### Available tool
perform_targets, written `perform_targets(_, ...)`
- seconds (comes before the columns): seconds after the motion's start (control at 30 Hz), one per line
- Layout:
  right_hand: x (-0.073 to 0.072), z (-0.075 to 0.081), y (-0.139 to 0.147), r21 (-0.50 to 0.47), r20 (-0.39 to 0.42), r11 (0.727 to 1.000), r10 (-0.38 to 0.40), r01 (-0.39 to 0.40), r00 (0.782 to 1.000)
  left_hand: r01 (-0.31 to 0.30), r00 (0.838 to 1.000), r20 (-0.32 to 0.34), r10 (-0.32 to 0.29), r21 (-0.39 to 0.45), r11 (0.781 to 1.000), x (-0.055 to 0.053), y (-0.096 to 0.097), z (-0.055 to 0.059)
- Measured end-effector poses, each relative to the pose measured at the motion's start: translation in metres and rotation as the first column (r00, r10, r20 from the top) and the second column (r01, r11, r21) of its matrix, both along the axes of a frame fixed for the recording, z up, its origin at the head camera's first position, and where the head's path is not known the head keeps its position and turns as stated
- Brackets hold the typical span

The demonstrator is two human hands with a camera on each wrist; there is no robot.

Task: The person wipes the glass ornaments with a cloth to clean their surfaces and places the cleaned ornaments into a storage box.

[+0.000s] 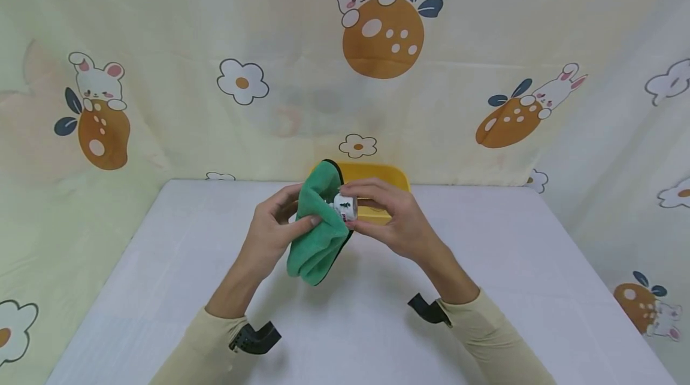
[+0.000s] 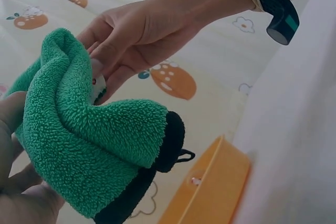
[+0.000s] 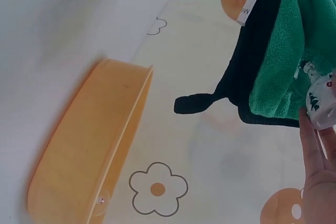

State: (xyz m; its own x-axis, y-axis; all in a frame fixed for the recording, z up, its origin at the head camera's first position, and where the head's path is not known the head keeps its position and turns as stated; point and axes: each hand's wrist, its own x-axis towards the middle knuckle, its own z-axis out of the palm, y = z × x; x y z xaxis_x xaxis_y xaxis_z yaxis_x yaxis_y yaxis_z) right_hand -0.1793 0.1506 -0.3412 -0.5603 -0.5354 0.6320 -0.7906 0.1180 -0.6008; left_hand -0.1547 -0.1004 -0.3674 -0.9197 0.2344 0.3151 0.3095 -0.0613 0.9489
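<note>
A person in beige sleeves works with both arms over a white-covered bench [image 1: 501, 265], a folded green towel [image 1: 318, 226] raised between the two hands. The left hand [image 1: 272, 223] grips the towel, thumb across its front and fingers behind. The right hand [image 1: 396, 214] pinches a small white vessel [image 1: 347, 208] by thumb and fingertips, its narrow neck turned toward the towel's folds. Green and red marks decorate the vessel, which is held above the bench and close against the cloth. From the right wrist, the towel's black border shows plainly, along with a white label [image 3: 247, 11] and a black hanging loop [image 3: 194, 104] at one corner. Just beyond the hands, near the bench's far edge, sits a yellow bin [image 1: 399, 175], partly hidden by them; at its inner side shows a pale item [image 3: 101, 201] too small to make out. A black device is fixed at each wrist. Behind the bench hangs a cream curtain [image 1: 178, 32] printed with rabbits, orange fruit and outlined flowers.
</note>
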Motion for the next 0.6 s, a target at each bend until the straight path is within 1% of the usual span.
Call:
perform_targets(0.23,-0.0026,-0.0002,0.0012,0.044,-0.080,0.999,-0.008,0.011,0.997,-0.019,0.999,0.037,0.020,-0.017,1.000,-0.0010,0.0000,0.0013)
perform_targets(0.43,-0.0035,0.0000,0.0015,0.070,-0.137,0.998,0.013,-0.003,0.990,-0.029,0.997,0.065,0.030,-0.023,0.999,0.0000,0.0001,0.0006)
perform_targets(0.6,-0.0029,-0.0012,0.0018,0.074,-0.193,0.997,-0.003,0.017,0.981,-0.021,0.999,0.047,0.022,-0.025,0.999,0.0006,0.0005,-0.0021)
